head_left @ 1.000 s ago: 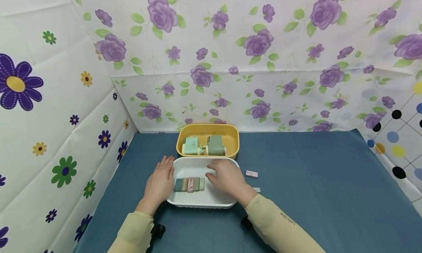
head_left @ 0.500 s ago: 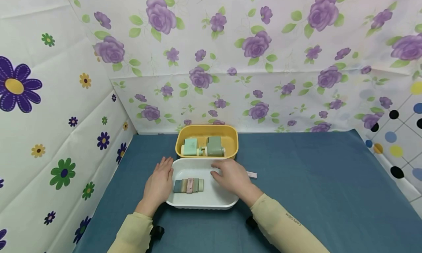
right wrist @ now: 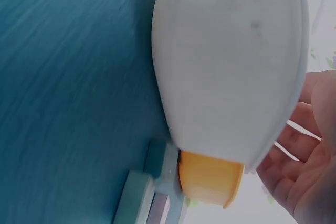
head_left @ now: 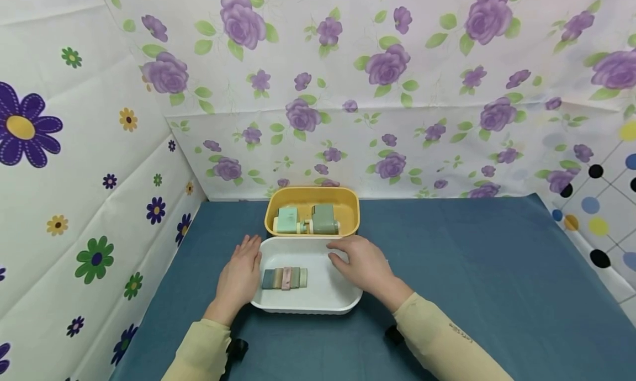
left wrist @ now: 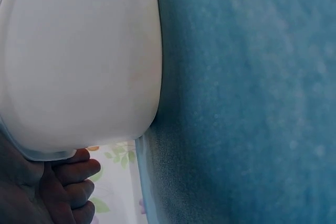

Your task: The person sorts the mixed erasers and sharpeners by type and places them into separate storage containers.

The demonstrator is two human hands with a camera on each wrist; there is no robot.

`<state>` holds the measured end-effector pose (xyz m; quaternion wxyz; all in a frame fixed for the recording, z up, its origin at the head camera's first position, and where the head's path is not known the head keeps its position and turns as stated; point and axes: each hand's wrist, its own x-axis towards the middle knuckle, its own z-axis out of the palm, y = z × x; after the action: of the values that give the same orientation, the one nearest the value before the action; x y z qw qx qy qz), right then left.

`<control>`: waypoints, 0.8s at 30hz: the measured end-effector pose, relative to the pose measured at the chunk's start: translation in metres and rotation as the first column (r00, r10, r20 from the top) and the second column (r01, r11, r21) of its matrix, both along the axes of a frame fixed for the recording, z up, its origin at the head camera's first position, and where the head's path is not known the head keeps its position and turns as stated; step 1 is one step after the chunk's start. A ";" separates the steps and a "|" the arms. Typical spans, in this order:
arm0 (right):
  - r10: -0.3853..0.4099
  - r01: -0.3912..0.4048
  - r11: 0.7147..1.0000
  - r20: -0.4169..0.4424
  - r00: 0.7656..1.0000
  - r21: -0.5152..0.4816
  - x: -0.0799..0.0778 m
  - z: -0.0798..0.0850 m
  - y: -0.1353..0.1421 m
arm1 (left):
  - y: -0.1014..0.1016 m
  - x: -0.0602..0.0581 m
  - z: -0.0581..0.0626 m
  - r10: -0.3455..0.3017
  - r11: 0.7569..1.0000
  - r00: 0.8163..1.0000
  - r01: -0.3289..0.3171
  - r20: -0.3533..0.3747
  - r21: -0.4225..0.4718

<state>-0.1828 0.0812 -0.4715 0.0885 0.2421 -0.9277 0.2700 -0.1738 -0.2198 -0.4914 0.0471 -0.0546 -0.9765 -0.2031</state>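
**Right hand [head_left: 365, 264] eases out to the far end of the white basin [head_left: 328, 292]**

Head view: The right hand has slid outward over the last second, from above the basin's floor to above its right rim, and it now hides a small pale piece that lay on the counter [head_left: 472, 276] there. Its thumb and forefinger arch apart with nothing visible between them. The left hand [head_left: 238, 276] has stayed against the left rim, fingers straight. The basin stands on the counter, in front of the yellow tub [head_left: 354, 210]. Inside it, left of centre, a row of muted blocks [head_left: 268, 280] with a pink block [head_left: 286, 278] across it lies unchanged, so the shift seems to concern the basin rather than its load. The tub holds a mint-green piece [head_left: 287, 220] and a sage-green piece [head_left: 324, 219].

Left wrist view: The basin's outer wall fills one side; the left hand's fingers bend loosely near the rim, pinching nothing that shows.

Right wrist view: This grip is spread, fingers apart beside the rim; whether they touch it, I cannot tell. Outside the basin, near its end, lie a teal block [right wrist: 133, 198] and a narrow pinkish block [right wrist: 159, 210]. Both hands appear to bracket the basin.
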 end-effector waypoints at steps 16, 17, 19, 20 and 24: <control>-0.054 0.053 0.998 -0.030 0.998 -0.030 0.001 0.004 0.034 | 0.000 0.000 0.001 -0.002 1.000 1.000 0.002 -0.004 -0.005; -0.058 0.057 0.998 -0.034 0.998 -0.029 0.001 0.003 0.036 | 0.000 0.000 0.001 -0.001 1.000 1.000 0.001 -0.004 -0.006; -0.061 0.060 0.998 -0.040 0.997 -0.028 0.001 0.002 0.040 | 0.000 0.000 0.001 -0.001 1.000 1.000 0.000 -0.004 -0.007; -0.064 0.063 0.998 -0.043 0.997 -0.028 0.001 0.002 0.041 | 0.000 0.000 0.001 0.001 1.000 1.000 -0.001 -0.003 -0.006; -0.076 0.074 0.997 -0.042 0.996 -0.035 0.001 0.001 0.048 | 0.000 -0.001 0.000 0.003 1.000 1.000 -0.003 0.001 -0.006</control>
<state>-0.1816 0.1293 -0.4703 0.1227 0.2113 -0.9293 0.2768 -0.1747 -0.2196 -0.4910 0.0468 -0.0533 -0.9772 -0.2002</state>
